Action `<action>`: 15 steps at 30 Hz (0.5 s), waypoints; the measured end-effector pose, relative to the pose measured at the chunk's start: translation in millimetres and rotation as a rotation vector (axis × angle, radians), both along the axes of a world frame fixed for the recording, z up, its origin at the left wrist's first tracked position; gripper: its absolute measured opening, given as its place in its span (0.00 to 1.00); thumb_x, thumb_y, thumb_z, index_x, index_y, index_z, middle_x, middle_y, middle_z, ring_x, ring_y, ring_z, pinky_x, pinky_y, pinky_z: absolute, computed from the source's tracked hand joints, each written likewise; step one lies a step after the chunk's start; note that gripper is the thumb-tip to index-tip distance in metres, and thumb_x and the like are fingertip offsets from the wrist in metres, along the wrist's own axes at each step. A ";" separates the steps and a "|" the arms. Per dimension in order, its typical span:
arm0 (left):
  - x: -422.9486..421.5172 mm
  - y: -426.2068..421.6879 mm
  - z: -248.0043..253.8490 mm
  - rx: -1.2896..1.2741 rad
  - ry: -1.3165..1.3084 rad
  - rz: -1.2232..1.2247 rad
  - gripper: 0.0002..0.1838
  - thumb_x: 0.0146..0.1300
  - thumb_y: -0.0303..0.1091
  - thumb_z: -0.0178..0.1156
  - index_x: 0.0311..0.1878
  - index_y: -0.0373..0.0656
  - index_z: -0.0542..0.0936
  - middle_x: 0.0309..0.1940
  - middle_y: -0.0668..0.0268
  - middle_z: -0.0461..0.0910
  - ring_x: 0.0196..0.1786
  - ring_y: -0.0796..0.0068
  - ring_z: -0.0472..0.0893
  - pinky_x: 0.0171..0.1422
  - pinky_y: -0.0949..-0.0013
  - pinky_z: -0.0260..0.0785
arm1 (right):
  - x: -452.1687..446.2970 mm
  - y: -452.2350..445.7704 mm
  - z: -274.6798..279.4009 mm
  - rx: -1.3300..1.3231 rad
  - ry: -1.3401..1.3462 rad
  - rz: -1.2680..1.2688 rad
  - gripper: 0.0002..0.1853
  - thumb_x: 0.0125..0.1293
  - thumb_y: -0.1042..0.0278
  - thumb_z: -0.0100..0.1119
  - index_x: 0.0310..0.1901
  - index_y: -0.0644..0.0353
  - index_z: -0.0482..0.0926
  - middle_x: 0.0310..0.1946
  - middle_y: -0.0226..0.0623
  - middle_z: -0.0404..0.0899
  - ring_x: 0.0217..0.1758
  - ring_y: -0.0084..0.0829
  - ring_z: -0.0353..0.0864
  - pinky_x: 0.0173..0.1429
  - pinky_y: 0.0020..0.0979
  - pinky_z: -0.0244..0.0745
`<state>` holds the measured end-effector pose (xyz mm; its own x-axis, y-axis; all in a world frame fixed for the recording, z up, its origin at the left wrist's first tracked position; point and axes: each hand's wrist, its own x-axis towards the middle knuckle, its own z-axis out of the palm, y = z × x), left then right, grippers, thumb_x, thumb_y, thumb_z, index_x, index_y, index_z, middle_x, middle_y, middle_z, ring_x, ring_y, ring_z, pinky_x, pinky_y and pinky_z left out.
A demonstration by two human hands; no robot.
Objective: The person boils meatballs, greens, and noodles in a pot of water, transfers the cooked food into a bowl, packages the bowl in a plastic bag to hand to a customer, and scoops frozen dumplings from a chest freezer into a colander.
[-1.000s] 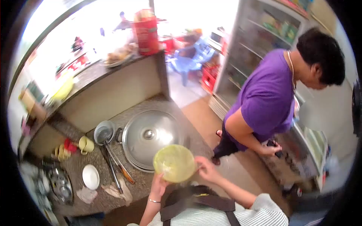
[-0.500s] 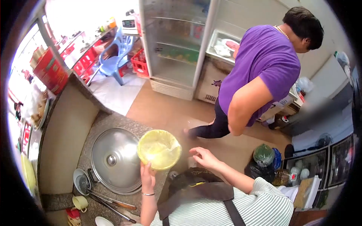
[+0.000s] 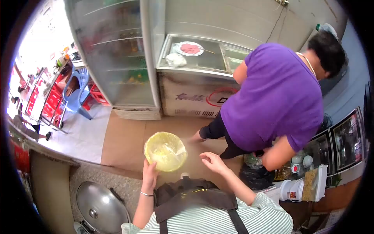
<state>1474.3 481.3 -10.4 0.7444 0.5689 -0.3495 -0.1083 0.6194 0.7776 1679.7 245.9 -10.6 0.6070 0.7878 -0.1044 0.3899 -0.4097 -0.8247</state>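
My left hand (image 3: pixel 149 171) grips the near left rim of a yellow bowl (image 3: pixel 163 154), with its fingers partly hidden behind the rim. Clear plastic film or a bag lines or covers the bowl, which is tilted so its inside faces me. To the right of the bowl, apart from it, my right hand (image 3: pixel 213 162) hovers with loosely bent fingers and holds nothing. Below and left, a round metal lid (image 3: pixel 99 206) lies on the granite counter (image 3: pixel 83 175).
A person in a purple shirt (image 3: pixel 272 101) stands ahead on the right beside a chest freezer (image 3: pixel 187 91) bearing a plate of pink meat (image 3: pixel 190 48). A glass-door fridge (image 3: pixel 117 58) stands at left. Black bags (image 3: pixel 255 177) and a white bucket (image 3: pixel 291 190) are at right.
My view has turned right, away from the counter, bringing the freezer top into sight. The bowl stays in my left hand. The person in purple has moved nearer the bags and bends lower.
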 end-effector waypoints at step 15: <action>362.0 94.0 -24.8 -0.078 0.075 -0.288 0.26 0.68 0.34 0.47 0.69 0.47 0.57 0.65 0.61 0.64 0.65 0.62 0.67 0.63 0.54 0.64 | 294.3 -0.5 -22.7 -0.053 0.101 -0.442 0.16 0.61 0.64 0.59 0.50 0.59 0.77 0.46 0.41 0.80 0.46 0.35 0.81 0.51 0.32 0.75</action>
